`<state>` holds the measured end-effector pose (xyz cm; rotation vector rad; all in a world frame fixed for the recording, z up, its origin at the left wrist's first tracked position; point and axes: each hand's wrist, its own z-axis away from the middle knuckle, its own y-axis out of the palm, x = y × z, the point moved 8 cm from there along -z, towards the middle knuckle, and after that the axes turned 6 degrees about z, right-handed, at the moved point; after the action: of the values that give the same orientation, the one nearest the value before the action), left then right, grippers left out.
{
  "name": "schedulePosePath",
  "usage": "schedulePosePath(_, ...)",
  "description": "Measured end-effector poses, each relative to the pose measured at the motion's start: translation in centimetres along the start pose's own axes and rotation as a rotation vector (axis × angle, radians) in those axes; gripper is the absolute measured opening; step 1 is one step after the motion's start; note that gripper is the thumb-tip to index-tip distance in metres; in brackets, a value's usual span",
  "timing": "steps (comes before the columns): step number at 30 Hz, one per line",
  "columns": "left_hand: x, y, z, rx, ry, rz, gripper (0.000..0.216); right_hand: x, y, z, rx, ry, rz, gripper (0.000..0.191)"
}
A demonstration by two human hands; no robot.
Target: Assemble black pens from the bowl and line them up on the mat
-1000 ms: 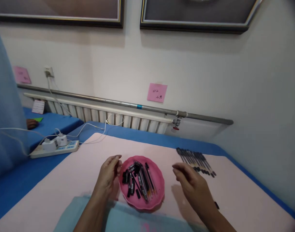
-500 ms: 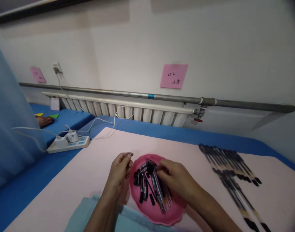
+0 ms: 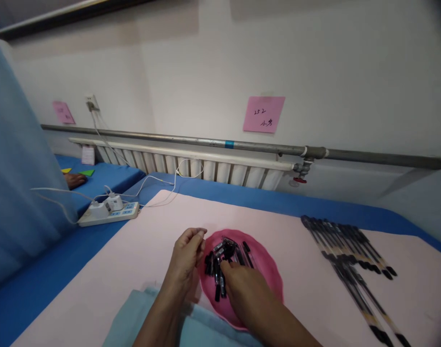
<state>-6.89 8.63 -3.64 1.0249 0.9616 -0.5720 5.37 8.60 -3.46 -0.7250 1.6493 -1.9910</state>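
A pink plate with a scalloped rim stands in front of me, holding a heap of black pen caps and clear pen barrels. My right hand reaches down into it, fingers pinched among the pen parts; it covers the plate's lower middle, and what it grips is hidden. Beside the left rim is my left hand, closed with thumb and fingertips together. Whether anything small sits in that pinch I cannot make out. Assembled black-capped pens lie in overlapping rows to the right.
Pink paper covers much of the blue table. At the left are a power strip with chargers and cables, and a blue curtain. Behind run a radiator and a pipe. Another person's hand rests far left.
My right hand has moved from the plate's right side down and left, over the caps. The left hand keeps its pinch beside the rim. The view has shifted slightly.
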Motion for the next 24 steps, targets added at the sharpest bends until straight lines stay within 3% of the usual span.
schedulePosePath(2,-0.1,0.1,0.1,0.010,-0.004,0.000,0.033,-0.3,-0.2,0.1,-0.001,0.011,-0.017,0.028)
schedulePosePath(5,0.1,0.6,0.4,0.059,-0.041,-0.010,0.030,-1.2,-1.9,0.2,-0.108,0.006,-0.150,0.021)
schedulePosePath(8,0.9,1.9,1.1,0.196,-0.121,-0.057,0.028,-2.5,-4.1,0.5,-0.215,0.015,-0.398,0.016)
schedulePosePath(12,2.1,3.6,2.2,0.354,-0.179,-0.063,0.031,-3.5,-5.5,0.7,-0.244,0.073,-0.660,0.013)
schedulePosePath(19,3.2,3.6,2.1,0.311,-0.193,-0.038,0.033,-2.6,-4.9,0.8,-0.211,0.053,-0.861,0.012)
schedulePosePath(24,2.2,3.6,2.2,0.308,-0.144,-0.013,0.027,-2.6,-5.1,0.6,-0.181,0.004,-0.944,0.007)
